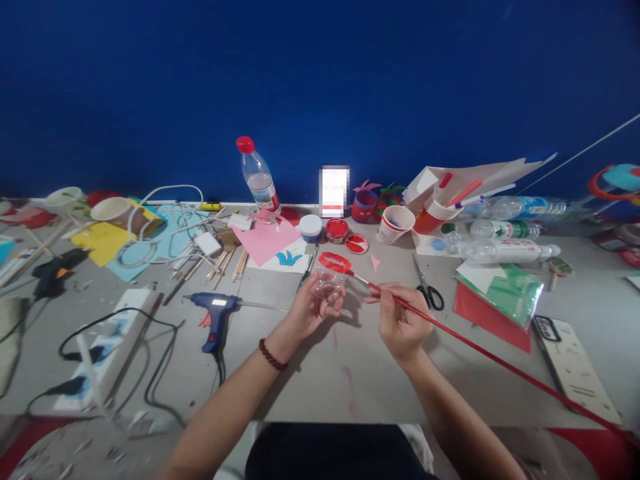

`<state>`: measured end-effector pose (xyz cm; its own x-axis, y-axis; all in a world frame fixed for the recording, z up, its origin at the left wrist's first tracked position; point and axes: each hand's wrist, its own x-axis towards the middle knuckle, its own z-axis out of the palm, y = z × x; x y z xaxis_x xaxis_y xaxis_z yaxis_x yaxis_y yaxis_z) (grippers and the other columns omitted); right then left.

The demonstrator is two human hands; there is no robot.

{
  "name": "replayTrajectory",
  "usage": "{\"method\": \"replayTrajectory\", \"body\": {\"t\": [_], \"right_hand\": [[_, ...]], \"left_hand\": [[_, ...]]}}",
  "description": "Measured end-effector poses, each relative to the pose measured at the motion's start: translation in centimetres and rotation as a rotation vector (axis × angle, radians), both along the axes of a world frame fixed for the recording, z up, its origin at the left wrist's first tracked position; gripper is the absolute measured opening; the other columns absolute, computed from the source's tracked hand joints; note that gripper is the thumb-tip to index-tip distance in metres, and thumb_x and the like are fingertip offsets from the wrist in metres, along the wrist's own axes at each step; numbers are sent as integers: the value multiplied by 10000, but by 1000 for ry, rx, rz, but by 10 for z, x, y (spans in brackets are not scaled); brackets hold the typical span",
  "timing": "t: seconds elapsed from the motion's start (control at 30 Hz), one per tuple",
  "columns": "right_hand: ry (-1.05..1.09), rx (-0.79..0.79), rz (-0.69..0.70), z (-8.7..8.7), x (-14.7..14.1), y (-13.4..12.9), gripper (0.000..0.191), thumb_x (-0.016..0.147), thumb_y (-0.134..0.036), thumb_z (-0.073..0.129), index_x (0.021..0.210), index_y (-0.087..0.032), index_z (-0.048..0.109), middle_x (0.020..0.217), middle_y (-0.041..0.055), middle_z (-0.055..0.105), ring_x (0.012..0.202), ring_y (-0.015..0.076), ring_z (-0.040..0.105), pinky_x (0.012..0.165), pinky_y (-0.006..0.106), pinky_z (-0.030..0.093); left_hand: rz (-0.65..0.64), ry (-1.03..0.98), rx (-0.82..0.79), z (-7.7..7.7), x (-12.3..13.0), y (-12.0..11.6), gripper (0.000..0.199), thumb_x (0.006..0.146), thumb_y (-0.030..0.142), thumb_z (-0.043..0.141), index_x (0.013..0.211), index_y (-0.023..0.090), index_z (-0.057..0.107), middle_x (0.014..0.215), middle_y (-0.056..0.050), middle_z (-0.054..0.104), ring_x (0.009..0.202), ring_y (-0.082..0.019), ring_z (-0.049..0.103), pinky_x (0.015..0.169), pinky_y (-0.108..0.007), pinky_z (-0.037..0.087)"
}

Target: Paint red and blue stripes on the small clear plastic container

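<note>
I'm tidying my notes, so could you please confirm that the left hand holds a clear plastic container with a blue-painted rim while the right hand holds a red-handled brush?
Not quite: the head view shows the rim painted red, not blue. The left hand does hold the clear plastic container, and the right hand does hold the red-handled brush.

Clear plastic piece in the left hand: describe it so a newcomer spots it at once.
Below the blue wall, over the grey table, find the left hand, with a beaded bracelet at its wrist. It holds the clear plastic piece at the tip of the red brush. Unlike the paint jar behind it, it is see-through below a red rim.
</note>
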<state>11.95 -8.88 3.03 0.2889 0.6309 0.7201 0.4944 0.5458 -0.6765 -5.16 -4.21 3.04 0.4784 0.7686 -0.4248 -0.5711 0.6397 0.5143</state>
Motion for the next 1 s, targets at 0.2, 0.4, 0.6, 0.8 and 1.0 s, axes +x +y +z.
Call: {"method": "replayTrajectory", "body": {"t": [0.2,0.4,0.6,0.8,1.0], "right_hand": [[32,36,-11,8,-2,1,63,935,-159,609,922,-215,634,776,16,717,628,171,731,539,292,625],[65,66,39,3,-2,0,71,936,-155,602,943,-216,636,762,21,723,677,192,740,589,345,643],[38,20,24,-6,-1,-2,120,900,-103,633,954,-210,645,824,25,714,737,194,745,624,346,654],[17,7,36,-4,-1,-2,171,895,-63,618,967,-217,636,822,9,704,702,167,740,614,298,647],[0,-21,28,-8,1,-2,139,911,-92,616,977,-214,629,818,22,709,729,175,745,616,299,648]], "left_hand": [[23,23,-59,4,1,1,437,929,550,564,881,126,658,776,-109,714,590,-158,661,498,-268,600],[106,120,42,-4,6,-2,359,836,485,728,873,139,639,859,-86,731,688,-178,688,642,-336,621],[125,262,153,-7,9,-6,467,694,527,843,857,165,597,810,-26,701,652,-164,688,633,-297,583],[122,292,179,-7,8,-5,495,688,569,828,861,167,597,809,-23,694,644,-169,688,630,-301,574],[134,225,145,-5,6,-5,391,739,479,808,862,160,617,789,-35,698,641,-163,670,642,-318,598]]}}
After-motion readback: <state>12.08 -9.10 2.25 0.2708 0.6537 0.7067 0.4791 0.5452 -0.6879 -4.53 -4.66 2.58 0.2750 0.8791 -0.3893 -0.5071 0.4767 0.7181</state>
